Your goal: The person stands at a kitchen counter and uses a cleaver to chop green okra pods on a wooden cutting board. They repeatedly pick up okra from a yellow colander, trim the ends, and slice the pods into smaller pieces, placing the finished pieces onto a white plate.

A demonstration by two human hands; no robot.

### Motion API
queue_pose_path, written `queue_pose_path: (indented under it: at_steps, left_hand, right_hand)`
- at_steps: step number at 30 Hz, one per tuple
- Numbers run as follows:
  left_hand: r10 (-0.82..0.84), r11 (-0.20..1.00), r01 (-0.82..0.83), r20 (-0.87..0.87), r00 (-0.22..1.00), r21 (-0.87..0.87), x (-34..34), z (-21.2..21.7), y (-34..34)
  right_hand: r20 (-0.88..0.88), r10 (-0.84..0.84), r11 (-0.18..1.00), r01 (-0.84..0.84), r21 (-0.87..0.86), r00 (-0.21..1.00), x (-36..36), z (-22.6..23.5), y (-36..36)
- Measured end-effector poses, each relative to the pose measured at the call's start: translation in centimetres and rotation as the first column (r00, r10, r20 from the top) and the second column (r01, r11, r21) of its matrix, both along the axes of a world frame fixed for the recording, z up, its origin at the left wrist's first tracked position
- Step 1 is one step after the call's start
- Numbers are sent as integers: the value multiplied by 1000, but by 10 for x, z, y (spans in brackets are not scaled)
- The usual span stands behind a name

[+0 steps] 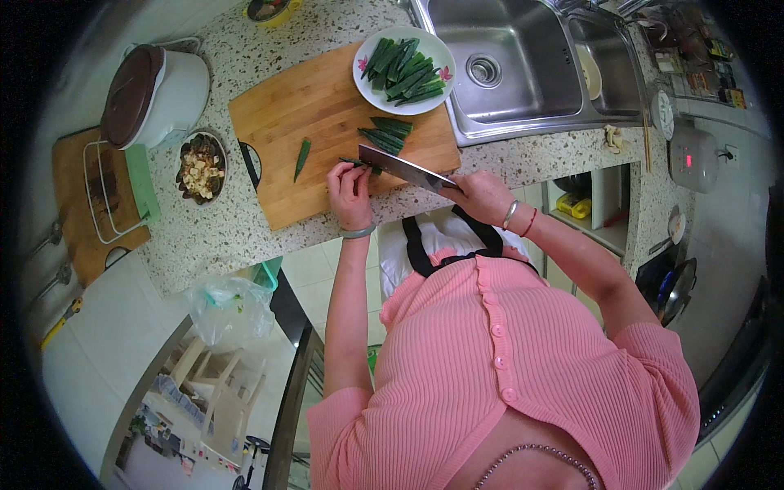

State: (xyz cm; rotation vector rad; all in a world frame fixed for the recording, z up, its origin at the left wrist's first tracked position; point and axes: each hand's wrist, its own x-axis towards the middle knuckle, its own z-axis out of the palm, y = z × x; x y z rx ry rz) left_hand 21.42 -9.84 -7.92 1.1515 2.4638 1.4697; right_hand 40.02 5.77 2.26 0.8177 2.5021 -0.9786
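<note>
My right hand (482,197) is closed round the handle of a cleaver (406,170), whose blade points left across the cutting board (269,131). Beside the blade's tip, my left hand (349,193) has its fingers bent down onto a dark green vegetable piece (375,170), mostly hidden by fingers and blade. Several cut green pieces (385,133) lie just beyond the cleaver. One slim green piece (303,159) rests alone to the left. At the board's far right corner, a white plate with pink flowers (367,88) holds a heap of cut green pieces (404,69).
A double steel sink (523,122) adjoins the board on the right. To the left are a bowl of chopped pale bits (202,167), a white cooker with a brown lid (175,90) and another board (77,188). A plastic bag (233,309) hangs at the counter's front edge.
</note>
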Motion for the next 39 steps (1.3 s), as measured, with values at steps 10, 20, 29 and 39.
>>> queue_pose_path:
  at_steps: [10,20,29,39]
  left_hand:
    - [-15,1000,16,-28,999,18,-3,-8,-2]
    - [-49,999,47,-112,992,-23,-2,4,7]
    - [-240,773,112,-123,963,-625,1,41,69]
    - [-252,901,233,-4,968,-365,4,39,42]
  right_hand:
    - [32,-19,997,21,-73,999,-16,-15,0]
    - [-82,-122,984,110,-142,989,37,-5,18]
    - [193,-563,652,575,-494,804,86,-12,42]
    - [195,-484,631,495,-598,853,66,-27,40]
